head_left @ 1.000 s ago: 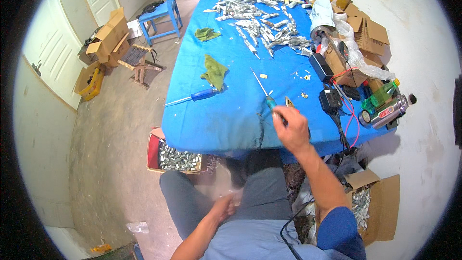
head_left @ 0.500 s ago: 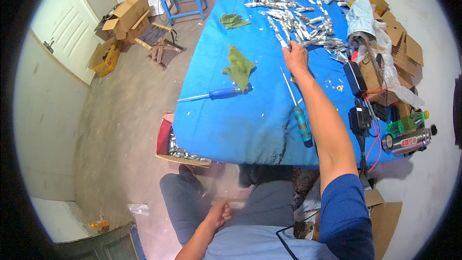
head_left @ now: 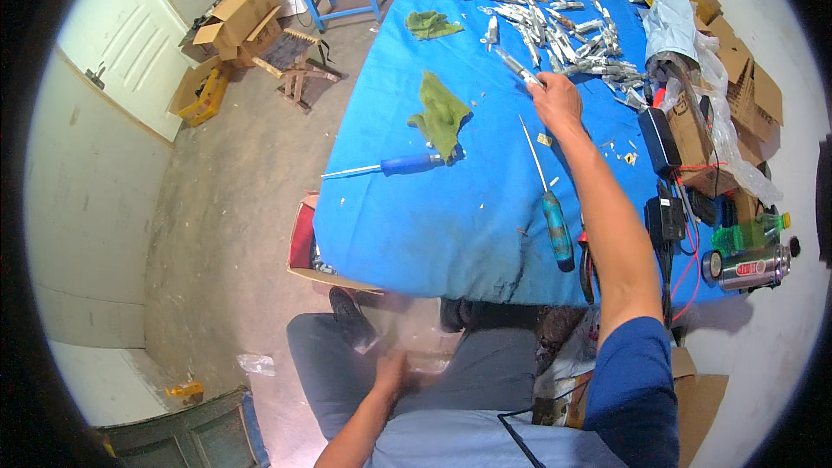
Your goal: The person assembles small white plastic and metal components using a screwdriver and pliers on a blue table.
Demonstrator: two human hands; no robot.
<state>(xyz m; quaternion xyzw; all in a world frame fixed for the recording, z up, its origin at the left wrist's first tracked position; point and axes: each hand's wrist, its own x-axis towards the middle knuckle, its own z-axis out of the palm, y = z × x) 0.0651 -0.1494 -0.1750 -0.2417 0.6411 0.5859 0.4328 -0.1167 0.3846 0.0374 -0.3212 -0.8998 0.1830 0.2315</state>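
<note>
My right hand (head_left: pixel 556 102) reaches over the blue cloth-covered table, its fingers pinching the near end of a slim silver-white tube-like piece (head_left: pixel 517 66). Beyond it spreads a pile of similar silver-white pieces (head_left: pixel 555 30), with one loose piece (head_left: pixel 491 30) apart at its left edge. My left hand (head_left: pixel 392 370) is low over my lap, away from the table; its fingers are blurred and hidden. A teal-handled screwdriver (head_left: pixel 557 230) lies left of my right forearm. Further left are a blue-handled screwdriver (head_left: pixel 407 164) and a green cloth (head_left: pixel 442 114).
A second green cloth (head_left: pixel 432 25) lies near the far left edge. Along the right side are black power adapters (head_left: pixel 665 218), a steel flask (head_left: pixel 752 268), a green bottle (head_left: pixel 750 232) and cardboard (head_left: pixel 745 95). Red-handled pliers (head_left: pixel 587 269) are partly behind my forearm. An open box (head_left: pixel 301 238) stands below the table's left edge.
My right hand has drawn the tube-like piece slightly toward me, away from the pile's near edge. My left hand has turned over my lap. The whole view has shifted a little.
</note>
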